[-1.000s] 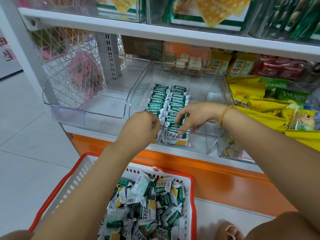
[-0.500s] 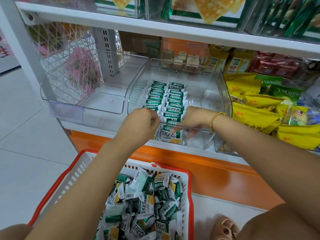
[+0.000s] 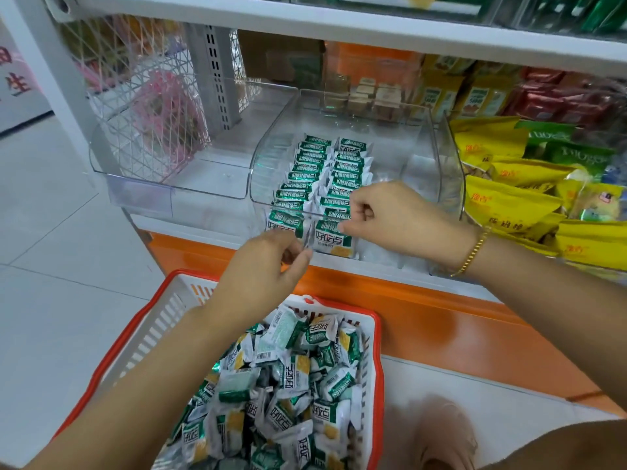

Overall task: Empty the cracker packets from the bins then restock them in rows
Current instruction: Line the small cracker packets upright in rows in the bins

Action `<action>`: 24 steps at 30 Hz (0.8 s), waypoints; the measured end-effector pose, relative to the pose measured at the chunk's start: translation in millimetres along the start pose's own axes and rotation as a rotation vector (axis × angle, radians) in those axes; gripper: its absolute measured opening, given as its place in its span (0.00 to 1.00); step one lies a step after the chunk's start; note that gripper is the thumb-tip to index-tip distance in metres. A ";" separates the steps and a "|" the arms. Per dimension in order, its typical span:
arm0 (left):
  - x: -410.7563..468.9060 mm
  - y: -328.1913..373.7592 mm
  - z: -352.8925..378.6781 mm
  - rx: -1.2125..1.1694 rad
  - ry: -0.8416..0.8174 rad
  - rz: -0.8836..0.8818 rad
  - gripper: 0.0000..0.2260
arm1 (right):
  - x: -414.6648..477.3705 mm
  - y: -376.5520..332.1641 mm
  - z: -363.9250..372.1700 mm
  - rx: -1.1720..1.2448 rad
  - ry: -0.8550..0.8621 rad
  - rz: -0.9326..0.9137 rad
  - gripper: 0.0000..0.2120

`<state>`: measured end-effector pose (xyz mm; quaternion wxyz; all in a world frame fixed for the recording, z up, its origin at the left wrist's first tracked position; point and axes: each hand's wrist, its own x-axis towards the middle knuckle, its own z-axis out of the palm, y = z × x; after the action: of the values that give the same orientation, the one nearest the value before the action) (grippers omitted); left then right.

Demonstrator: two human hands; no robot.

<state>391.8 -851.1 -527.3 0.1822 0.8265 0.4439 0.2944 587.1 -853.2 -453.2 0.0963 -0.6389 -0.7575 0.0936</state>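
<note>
Cracker packets [image 3: 319,178] in two rows, frontmost at right fingers [image 3: 343,227]

white shelving [image 3: 339,32], pale tiled floor [image 3: 51,266]

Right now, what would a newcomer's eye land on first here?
Two neat rows of green cracker packets run down the clear bin at mid-shelf, with the left hand and right hand busy at the front ones. Below, a red-rimmed basket is heaped with loose packets of the same kind.
</note>
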 end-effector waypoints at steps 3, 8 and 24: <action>-29.4 -13.7 23.2 0.097 -0.256 -0.073 0.13 | -20.0 -9.3 29.8 0.084 -0.186 -0.071 0.14; -85.7 -49.1 68.0 0.172 -0.680 -0.247 0.09 | -48.1 -3.6 124.3 0.103 -0.452 0.027 0.12; -174.4 -88.6 146.5 0.032 -0.915 -0.581 0.18 | -109.3 -4.2 246.3 -0.189 -0.627 0.098 0.16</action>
<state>355.8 -955.8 -745.2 0.4180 0.7164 0.5337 -0.1649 535.8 -966.3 -692.3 -0.2059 -0.6206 -0.7241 0.2196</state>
